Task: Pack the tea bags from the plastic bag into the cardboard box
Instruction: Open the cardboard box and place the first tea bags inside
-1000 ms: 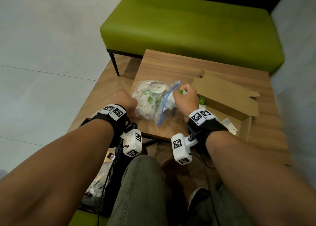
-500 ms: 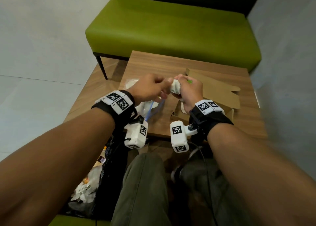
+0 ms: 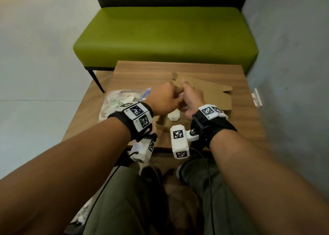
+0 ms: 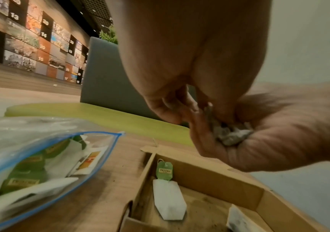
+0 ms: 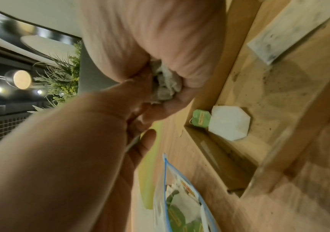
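Crumpled tea bags (image 4: 229,135) are clenched in the right hand (image 3: 193,99) above the cardboard box (image 4: 209,177) and pinched by the left hand (image 3: 164,98). Risk judged: paper tearing under the squeeze, leaf spilling; more bags are retained in the zip-lock plastic bag (image 4: 47,158) beside the box.

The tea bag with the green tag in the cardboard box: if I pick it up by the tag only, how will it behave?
The tea bag is thin flat paper, so it is probably very light and would hang limp under the green tag. The string joining them looks short, so it may swing little. Paper this thin could tear if pulled hard against the cardboard box wall.
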